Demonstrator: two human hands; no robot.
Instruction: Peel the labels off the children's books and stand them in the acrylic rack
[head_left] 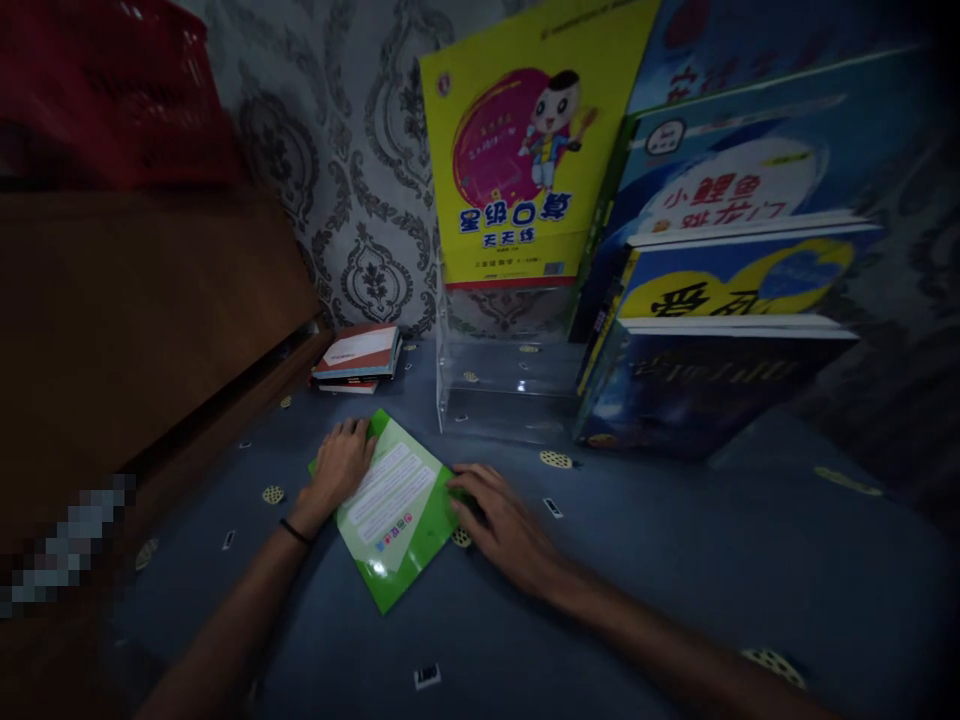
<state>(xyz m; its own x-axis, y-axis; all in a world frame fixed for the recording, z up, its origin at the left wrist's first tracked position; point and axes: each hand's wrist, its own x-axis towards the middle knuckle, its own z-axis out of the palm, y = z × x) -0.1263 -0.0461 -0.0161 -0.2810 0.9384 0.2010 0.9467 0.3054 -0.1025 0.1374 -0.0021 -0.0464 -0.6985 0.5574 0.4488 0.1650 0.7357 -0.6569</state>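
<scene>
A: How do the hands stand?

B: The left hand (pixel 343 465) lies loosely spread, palm down, over the left side of the green book (pixel 416 555); it covers that edge without visibly closing on it. The right hand (pixel 502 525) is half curled, fingertips at the book's right corner; whether thumb and fingers pinch it cannot be told.

A: Which hand is nearer the book?

B: Neither; both touch it, and it lies between them on the cloth (pixel 637 610), printed side up.

A: And its long axis?

B: Uncertain from this angle. The book is set cornerwise: one corner points toward the person, the opposite one toward the wall.

A: What lies beyond?

B: Past the right corner, farther back, stands the clear rack (pixel 506 420), nearer the right hand. The yellow book (pixel 517 255) stands upright in its upper part, and a dark book (pixel 690 395) stands at the right. Behind the left hand, near the wall, is a small pile (pixel 360 350) of books.
</scene>
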